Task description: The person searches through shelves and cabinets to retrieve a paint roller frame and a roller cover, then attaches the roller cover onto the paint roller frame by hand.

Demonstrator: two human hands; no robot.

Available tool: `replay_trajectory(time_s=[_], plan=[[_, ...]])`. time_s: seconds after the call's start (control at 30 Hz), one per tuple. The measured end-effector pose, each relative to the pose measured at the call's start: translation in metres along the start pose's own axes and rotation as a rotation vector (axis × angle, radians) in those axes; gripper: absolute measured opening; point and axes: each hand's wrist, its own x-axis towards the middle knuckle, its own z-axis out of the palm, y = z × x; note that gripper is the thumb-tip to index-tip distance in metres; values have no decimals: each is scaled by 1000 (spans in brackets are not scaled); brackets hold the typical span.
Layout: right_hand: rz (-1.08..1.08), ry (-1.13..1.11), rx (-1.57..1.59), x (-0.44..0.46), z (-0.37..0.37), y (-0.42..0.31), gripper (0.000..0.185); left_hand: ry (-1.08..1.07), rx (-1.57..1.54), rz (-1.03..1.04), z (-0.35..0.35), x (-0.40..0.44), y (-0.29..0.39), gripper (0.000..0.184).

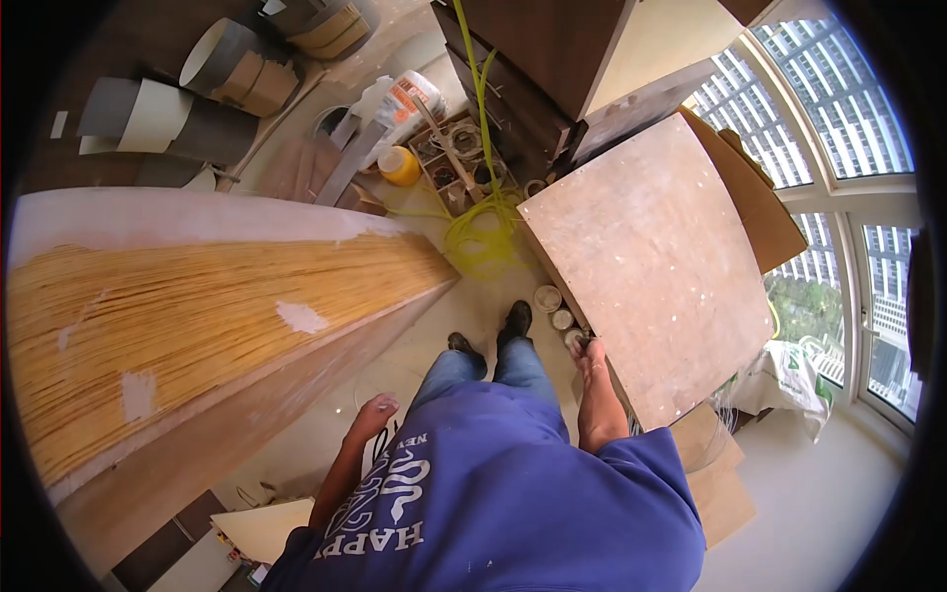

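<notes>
While the left hand (374, 410) hangs half-curled near the wood-grained panel (227, 316) in the head view, the right hand (590, 361) is at the edge of the pale box (651, 266), beside small tubs (562, 319); I cannot tell whether either grips anything.

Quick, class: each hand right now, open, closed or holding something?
Left hand: nothing visibly held; open or closed cannot be told.
Right hand: beside the pale brown, squarish wooden board; grip cannot be told.

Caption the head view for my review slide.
Blue-shirted person stands between a wood-grained panel and a broad board, right hand near the board's edge, left hand lowered.
</notes>
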Motion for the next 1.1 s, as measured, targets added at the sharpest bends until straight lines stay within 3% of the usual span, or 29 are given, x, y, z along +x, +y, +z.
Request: replay_trajectory(time_s=[0.1,0.53,0.63,0.67,0.77,0.83,0.87,0.93,1.0,1.1], plan=[[23,150,28,-38,19,-10,24,-8,-17,18,5,6,-12,46],[2,101,-68,-35,15,-14,21,71,-49,34,12,17,-18,43],[-61,166,-185,-51,13,-3,30,229,-56,86,5,3,3,30],[-74,194,-262,-70,17,-1,35,372,-76,182,1,-15,42,19],[59,204,-593,-96,21,11,60,897,289,723,-31,-68,133,23],[131,91,-931,-97,15,29,66,1117,355,848,-53,-117,170,24],[39,-94,-1078,-125,26,34,75,1250,485,892,-71,-150,197,24],[124,-318,-888,-59,16,60,75,1496,701,949,-93,-188,218,24],[126,-307,-879,-114,81,52,79,1640,773,941,-107,-209,220,23],[-81,-356,-1435,-94,140,39,81,1741,830,848,-124,-195,223,23]])
